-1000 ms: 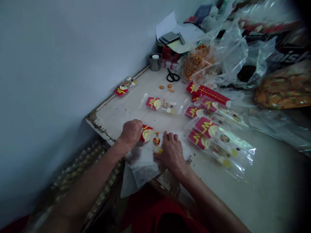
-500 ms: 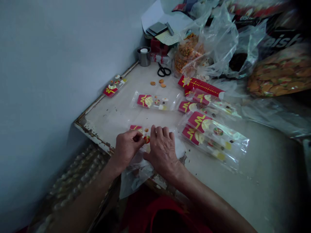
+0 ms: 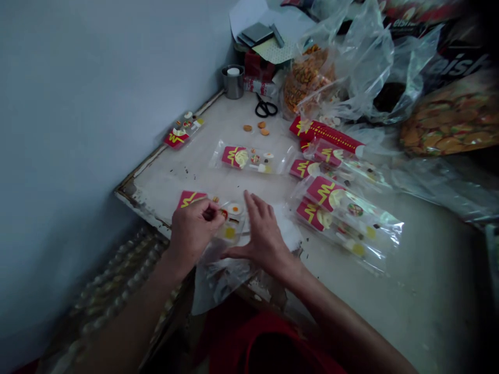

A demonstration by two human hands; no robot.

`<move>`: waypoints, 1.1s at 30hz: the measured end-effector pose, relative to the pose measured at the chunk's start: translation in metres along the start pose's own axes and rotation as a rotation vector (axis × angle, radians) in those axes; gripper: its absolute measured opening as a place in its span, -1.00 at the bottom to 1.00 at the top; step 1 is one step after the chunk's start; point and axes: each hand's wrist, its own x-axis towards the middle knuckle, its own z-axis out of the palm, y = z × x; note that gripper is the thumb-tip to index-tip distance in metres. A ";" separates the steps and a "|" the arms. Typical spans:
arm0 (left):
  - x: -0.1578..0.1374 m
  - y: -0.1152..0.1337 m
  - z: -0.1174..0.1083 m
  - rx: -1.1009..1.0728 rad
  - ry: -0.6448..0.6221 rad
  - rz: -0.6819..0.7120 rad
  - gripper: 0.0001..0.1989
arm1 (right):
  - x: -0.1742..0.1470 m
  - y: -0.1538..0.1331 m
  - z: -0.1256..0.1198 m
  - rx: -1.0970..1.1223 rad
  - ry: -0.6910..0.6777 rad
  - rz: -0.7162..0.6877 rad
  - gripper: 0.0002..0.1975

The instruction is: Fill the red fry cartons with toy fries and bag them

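Observation:
My left hand point(image 3: 196, 228) is closed in a pinch on a clear strip point(image 3: 230, 232) with a red-and-yellow card end and small food-shaped pieces, one like a fried egg. The card end point(image 3: 191, 198) shows beyond my knuckles; my fingers cover the middle. Just right of the strip, my right hand point(image 3: 265, 234) is open, thumb spread from the fingers, and holds nothing. Beneath both hands, clear plastic bags point(image 3: 222, 283) hang over the table's near edge. Two similar strips in clear sleeves point(image 3: 351, 213) lie overlapping on the right.
More strips lie around: one in a sleeve point(image 3: 249, 158), another at the wall edge point(image 3: 183, 131). Black scissors point(image 3: 266, 108), a metal cup point(image 3: 233, 85) and several orange-brown pieces point(image 3: 262, 125) sit farther back. Filled plastic bags point(image 3: 307, 83) crowd the back right.
My left hand has moved left with the strip, uncovering the egg-like piece and the yellow patch. My right hand's thumb and fingers have spread wider apart.

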 end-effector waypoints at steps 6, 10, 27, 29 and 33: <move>0.017 -0.014 0.010 -0.116 -0.113 -0.062 -0.92 | -0.003 0.030 -0.007 1.029 -0.246 0.501 -0.52; 0.010 -0.001 0.015 -0.102 -0.103 0.001 -0.95 | 0.000 0.025 0.010 1.095 -0.124 0.602 -0.60; 0.038 -0.028 0.036 0.035 -0.202 0.287 -0.74 | 0.157 0.059 -0.101 0.806 0.120 0.467 -0.77; 0.051 -0.020 0.056 0.082 -0.331 0.356 -0.54 | 0.179 0.070 -0.111 0.706 0.091 0.533 -0.77; 0.061 0.000 0.082 0.150 -0.493 0.278 -0.49 | 0.196 0.082 -0.115 0.448 0.033 0.666 -0.80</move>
